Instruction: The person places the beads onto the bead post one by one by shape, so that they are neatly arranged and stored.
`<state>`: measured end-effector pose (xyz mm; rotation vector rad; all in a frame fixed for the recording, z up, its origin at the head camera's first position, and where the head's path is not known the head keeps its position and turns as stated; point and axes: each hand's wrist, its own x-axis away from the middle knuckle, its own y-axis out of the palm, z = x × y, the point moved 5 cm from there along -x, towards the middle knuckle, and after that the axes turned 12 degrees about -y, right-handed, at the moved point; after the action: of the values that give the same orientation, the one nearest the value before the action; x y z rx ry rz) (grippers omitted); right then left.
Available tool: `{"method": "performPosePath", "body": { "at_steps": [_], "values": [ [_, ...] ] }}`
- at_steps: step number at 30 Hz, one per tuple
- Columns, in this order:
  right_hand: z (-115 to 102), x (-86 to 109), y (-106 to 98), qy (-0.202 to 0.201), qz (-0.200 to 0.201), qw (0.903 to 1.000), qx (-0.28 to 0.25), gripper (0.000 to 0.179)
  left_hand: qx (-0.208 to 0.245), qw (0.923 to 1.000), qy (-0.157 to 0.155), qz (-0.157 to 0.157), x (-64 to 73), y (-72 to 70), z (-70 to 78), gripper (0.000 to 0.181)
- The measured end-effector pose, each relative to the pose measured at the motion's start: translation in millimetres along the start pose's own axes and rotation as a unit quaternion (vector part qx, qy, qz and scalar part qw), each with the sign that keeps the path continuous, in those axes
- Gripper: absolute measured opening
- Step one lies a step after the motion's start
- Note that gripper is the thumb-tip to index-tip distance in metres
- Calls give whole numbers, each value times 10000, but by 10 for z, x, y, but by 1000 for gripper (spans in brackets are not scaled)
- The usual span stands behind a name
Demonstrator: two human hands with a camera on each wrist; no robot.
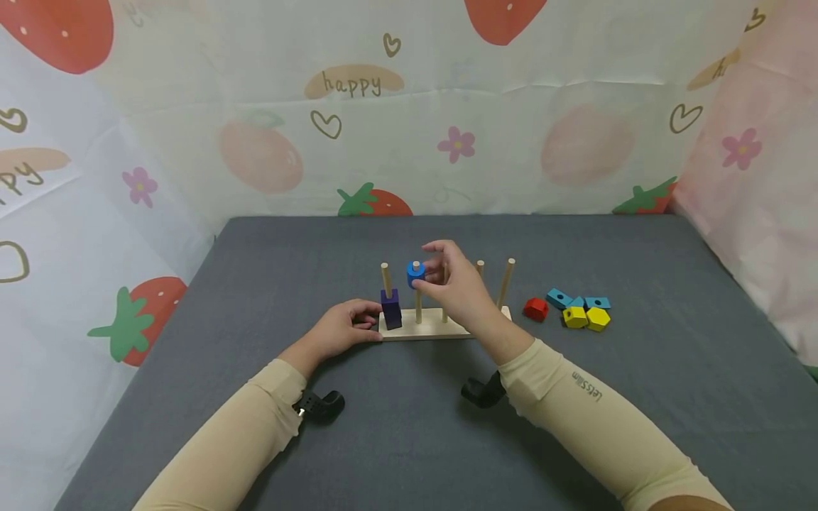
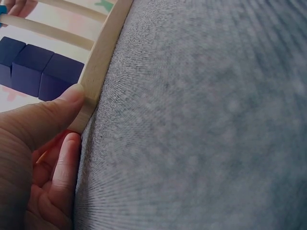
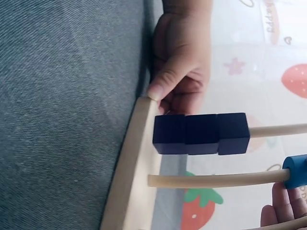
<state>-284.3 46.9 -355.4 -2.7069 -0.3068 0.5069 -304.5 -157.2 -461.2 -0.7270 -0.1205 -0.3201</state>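
Blue cylinder, high around the second peg from left, is pinched by the right hand (thumb and fingers drawn close); the left hand, curled, grips the wooden base at its left end.

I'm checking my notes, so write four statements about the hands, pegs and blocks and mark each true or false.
1. The right hand holds a blue cylindrical block at the top of a round wooden peg. True.
2. Two blocks are stacked on the leftmost peg. False: three dark purple cube-shaped blocks are on it.
3. The left hand holds the pale rectangular wooden base. True.
4. The red block is on a peg. False: the red angular block lies on the grey cloth.
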Motion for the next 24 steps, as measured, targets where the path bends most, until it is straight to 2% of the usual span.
{"method": "performPosePath", "body": {
  "at_steps": [5, 12, 24],
  "values": [
    [72, 24, 14, 205, 23, 9997, -113, 57, -5, 10000, -16, 11, -4, 0, -7, 47],
    [182, 37, 63, 418, -56, 9991, -104, 36, -5, 10000, 42, 25, -14, 4, -10, 47],
    [388, 109, 161, 594, -5, 9982, -130, 30, -17, 10000, 64, 13, -13, 0, -6, 48]
  ]
}}
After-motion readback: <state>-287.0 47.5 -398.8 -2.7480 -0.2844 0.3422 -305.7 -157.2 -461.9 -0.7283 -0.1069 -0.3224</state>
